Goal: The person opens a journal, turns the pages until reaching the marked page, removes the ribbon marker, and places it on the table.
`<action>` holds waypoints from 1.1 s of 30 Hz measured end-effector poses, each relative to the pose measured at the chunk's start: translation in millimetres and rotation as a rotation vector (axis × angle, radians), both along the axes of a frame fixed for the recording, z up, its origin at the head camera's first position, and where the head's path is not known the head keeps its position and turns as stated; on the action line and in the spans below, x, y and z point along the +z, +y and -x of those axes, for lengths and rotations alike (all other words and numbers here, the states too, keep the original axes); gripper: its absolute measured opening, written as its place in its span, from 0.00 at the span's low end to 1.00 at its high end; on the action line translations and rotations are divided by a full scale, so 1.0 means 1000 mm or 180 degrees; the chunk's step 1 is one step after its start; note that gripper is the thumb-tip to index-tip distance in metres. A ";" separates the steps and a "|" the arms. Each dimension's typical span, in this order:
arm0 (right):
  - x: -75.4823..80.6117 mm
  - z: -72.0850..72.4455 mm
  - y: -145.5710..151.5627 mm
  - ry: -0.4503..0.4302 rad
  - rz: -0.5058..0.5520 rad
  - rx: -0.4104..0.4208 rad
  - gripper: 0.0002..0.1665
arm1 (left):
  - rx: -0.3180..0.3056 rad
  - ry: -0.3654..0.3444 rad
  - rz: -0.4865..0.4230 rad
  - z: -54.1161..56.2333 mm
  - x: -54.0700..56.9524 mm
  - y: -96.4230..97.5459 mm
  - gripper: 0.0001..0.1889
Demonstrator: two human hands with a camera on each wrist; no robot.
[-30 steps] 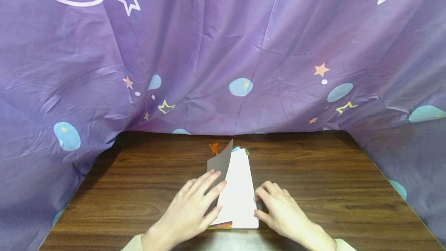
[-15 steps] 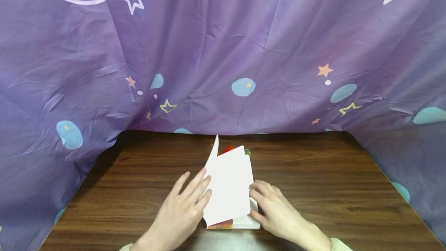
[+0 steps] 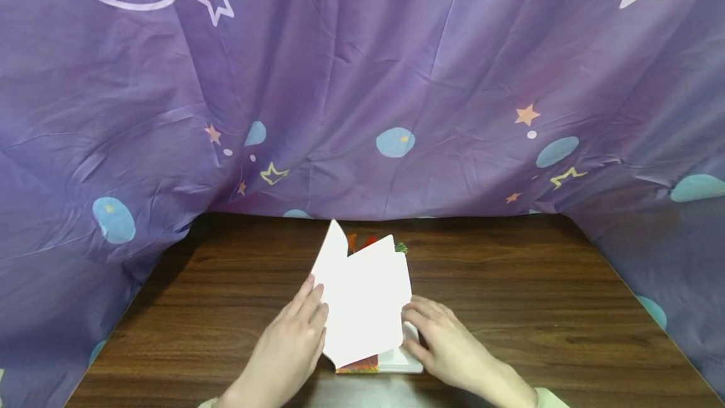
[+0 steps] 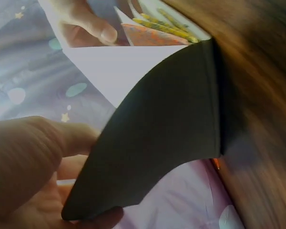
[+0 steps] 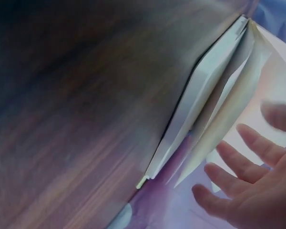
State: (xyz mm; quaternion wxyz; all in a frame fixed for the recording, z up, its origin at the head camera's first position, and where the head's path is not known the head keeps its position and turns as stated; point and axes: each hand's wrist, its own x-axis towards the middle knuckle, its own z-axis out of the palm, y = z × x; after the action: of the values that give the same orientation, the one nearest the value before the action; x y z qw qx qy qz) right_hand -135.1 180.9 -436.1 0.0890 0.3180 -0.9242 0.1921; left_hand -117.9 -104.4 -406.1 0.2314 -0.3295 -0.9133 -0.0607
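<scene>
A small book (image 3: 362, 307) with bright white pages and a dark outer cover (image 4: 148, 138) lies on the table, its cover and one leaf lifted. My left hand (image 3: 283, 345) rests along the raised left side with straight fingers on the inner face. In the left wrist view the cover bends away from that hand. On the right page edge, my right hand (image 3: 453, 345) touches with its fingertips. The right wrist view has its fingers spread beside the fanned pages (image 5: 229, 114). A red-orange patterned piece (image 3: 357, 365) shows beneath the leaves at the bottom.
Orange, red and green tassels (image 3: 401, 247) stick out past the book's top edge. The dark wooden table (image 3: 510, 269) extends on both sides. A purple star-patterned cloth (image 3: 362, 80) hangs behind it.
The grey-looking cover or leaf has swung left, baring white pages. My left hand has moved left with it. A loose leaf now sits tilted over the right pages; my right hand has shifted slightly left.
</scene>
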 end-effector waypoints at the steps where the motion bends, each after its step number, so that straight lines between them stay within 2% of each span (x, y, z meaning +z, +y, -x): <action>1: 0.001 0.000 0.000 -0.0087 0.0114 -0.0003 0.16 | 0.0029 -0.0075 -0.0052 0.000 0.000 0.000 0.17; 4: 0.004 -0.001 -0.002 -0.0469 0.0593 -0.0096 0.14 | 0.0108 -0.0204 -0.0161 0.002 0.001 0.002 0.20; 6: 0.007 0.001 -0.004 -0.0747 0.0930 -0.0251 0.16 | 0.0143 -0.0231 -0.0202 0.005 0.002 0.003 0.22; 11: 0.015 0.008 -0.008 -0.1684 0.1733 -0.0525 0.26 | 0.0208 -0.0237 -0.0228 0.010 0.004 0.004 0.26; 13: 0.017 0.010 -0.008 -0.2034 0.1957 -0.0557 0.26 | 0.0229 -0.0234 -0.0208 0.013 0.004 0.004 0.27; 15: 0.016 0.012 -0.008 -0.2233 0.2030 -0.0573 0.27 | 0.0244 -0.0234 -0.0177 0.015 0.004 0.004 0.28; 17: 0.014 0.012 -0.009 -0.2332 0.2054 -0.0585 0.26 | 0.0279 -0.0252 -0.0159 0.018 0.003 0.004 0.28; 20: 0.010 0.013 -0.009 -0.2365 0.2041 -0.0544 0.18 | 0.0317 -0.0227 -0.0110 0.024 0.003 0.005 0.28; 24: 0.007 0.014 -0.009 -0.2446 0.2151 -0.0458 0.11 | 0.0399 -0.0291 -0.0057 0.038 0.001 0.004 0.28; 28: 0.002 0.017 -0.008 -0.2632 0.2278 -0.0473 0.17 | 0.0431 -0.0650 -0.0048 0.052 -0.003 -0.001 0.28; 30: -0.001 0.018 -0.006 -0.2759 0.2295 -0.0545 0.21 | 0.0364 -0.0826 -0.0041 0.058 -0.006 -0.005 0.28; 33: -0.005 0.020 -0.004 -0.2952 0.2314 -0.0649 0.25 | 0.0220 -0.0970 -0.0091 0.066 -0.010 -0.010 0.28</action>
State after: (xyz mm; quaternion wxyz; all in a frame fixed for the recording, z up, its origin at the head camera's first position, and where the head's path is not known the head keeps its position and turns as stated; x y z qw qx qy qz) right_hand -155.1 177.1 -440.6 -0.2026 0.0599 -0.7674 0.6053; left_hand -183.7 -114.2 -415.9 0.0967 -0.2815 -0.9477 -0.1150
